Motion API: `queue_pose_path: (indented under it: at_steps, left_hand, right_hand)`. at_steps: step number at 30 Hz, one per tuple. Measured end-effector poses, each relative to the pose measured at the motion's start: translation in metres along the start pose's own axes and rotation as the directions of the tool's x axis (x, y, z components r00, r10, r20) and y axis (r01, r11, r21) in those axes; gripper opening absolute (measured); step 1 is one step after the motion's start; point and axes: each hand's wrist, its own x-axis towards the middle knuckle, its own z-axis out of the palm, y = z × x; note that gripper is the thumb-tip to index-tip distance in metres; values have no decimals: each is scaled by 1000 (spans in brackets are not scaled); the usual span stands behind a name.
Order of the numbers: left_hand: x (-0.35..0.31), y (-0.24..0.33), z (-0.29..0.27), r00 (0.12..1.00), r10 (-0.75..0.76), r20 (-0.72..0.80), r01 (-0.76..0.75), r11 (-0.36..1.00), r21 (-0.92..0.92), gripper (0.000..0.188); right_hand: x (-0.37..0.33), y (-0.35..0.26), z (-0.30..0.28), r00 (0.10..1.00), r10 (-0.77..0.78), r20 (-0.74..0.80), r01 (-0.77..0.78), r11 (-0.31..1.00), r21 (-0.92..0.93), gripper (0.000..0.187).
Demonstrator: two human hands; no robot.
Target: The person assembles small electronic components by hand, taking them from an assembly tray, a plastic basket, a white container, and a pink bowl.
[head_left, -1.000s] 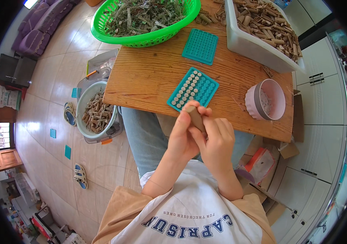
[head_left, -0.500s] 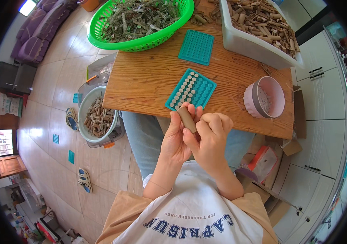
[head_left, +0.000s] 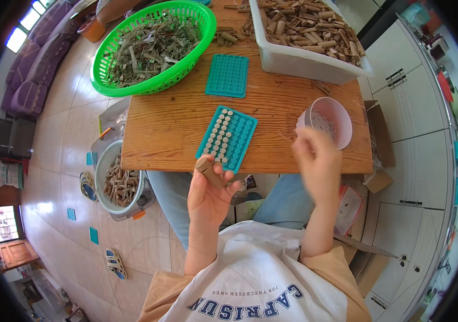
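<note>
A short brown cardboard-like tube (head_left: 211,175) lies across the fingers of my left hand (head_left: 207,201), which is closed around it near the table's front edge. Just beyond it is a teal tray (head_left: 241,138) with small round pockets. Pale round discs (head_left: 220,135) fill several pockets on its left side. My right hand (head_left: 319,166) is blurred by motion at the near side of a pink tub (head_left: 340,129). Small pale pieces (head_left: 323,124) lie inside that tub. Whether the right fingers hold anything is not visible.
A second teal tray (head_left: 227,75) lies farther back on the wooden table (head_left: 170,126). Behind stand a green basket (head_left: 156,86) of dry scraps and a white bin (head_left: 304,68) of brown tubes. A pale tub (head_left: 103,180) of tubes stands at the left, below table height.
My hands have parted. The right one has left the tube and moved right to the pink tub; the left keeps the tube and has shifted left and slightly down. The whole view has shifted.
</note>
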Motion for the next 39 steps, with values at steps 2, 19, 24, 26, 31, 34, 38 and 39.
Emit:
queue_pose_path:
  at_steps: [2, 19, 24, 26, 31, 34, 38, 39]
  left_hand:
    - [1, 2, 4, 995, 3, -96, 1, 999, 36, 32]
    - [-5, 15, -5, 994, -92, 56, 89, 995, 54, 34]
    - [-5, 16, -3, 996, -91, 2, 90, 983, 159, 33]
    - [-6, 16, -3, 995, -93, -38, 99, 968, 229, 31]
    - [-6, 15, -6, 991, -110, -70, 125, 957, 261, 31]
    - [-5, 14, -7, 990, -106, -95, 129, 953, 275, 31]
    - [-5, 15, -6, 991, -107, -82, 124, 960, 250, 31]
    - [-5, 14, -6, 990, -117, -77, 133, 961, 243, 31]
  right_hand:
    - [28, 30, -18, 998, 6, -69, -30, 935, -352, 13]
    - [76, 87, -31, 940, 93, 328, 114, 821, -559, 12]
    - [75, 75, -51, 919, 231, 320, -240, 971, -11, 10]
    - [73, 80, -53, 923, 191, 335, -232, 969, 89, 10]
    - [68, 73, -57, 954, 178, 239, -221, 961, 167, 11]
    - [69, 84, -61, 949, 208, 237, -258, 944, 204, 10]
    - [66, 84, -60, 929, 235, 286, -332, 870, 363, 10]
    - [64, 86, -59, 932, 219, 290, -324, 864, 387, 11]
